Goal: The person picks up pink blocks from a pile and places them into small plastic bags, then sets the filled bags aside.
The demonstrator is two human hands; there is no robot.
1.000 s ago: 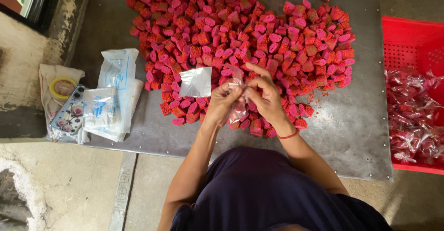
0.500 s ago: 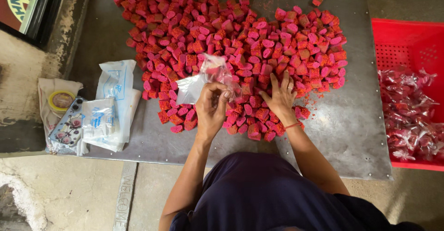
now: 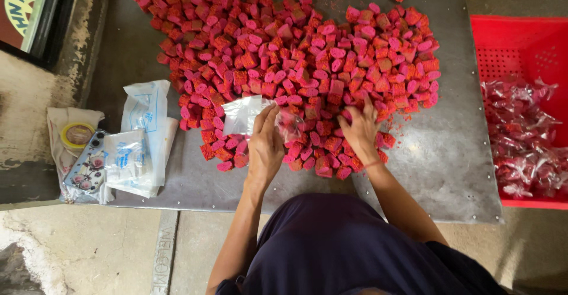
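Left hand [image 3: 265, 144]: we grip a small clear bag [image 3: 248, 114] by its mouth, thumb and fingers pinched on the plastic, the bag held just over the near edge of the heap.
Right hand [image 3: 358, 128]: we lay it palm down on the red pieces [image 3: 331, 64], fingers spread and curled a little among them; whether any piece is already caught under the fingers, we cannot tell.
Pieces: a wide heap of red and pink chunks across the grey table [image 3: 449, 165], thickest in the middle, thinning toward us.
Step in hand: we judge this as bagging (one hand keeps the bag ready, the other gathers a portion).
Next move calls for: closing the right fingers on a few pieces, then bringing them left to the bag's mouth, which the left hand must hold open enough.
Crate [image 3: 520, 41]: red, on the right, well apart from both hands, with filled clear packets [image 3: 520, 147] piled inside.
Left side: a stack of flat empty bags [image 3: 142, 135] and a roll of tape [image 3: 77, 134], untouched.
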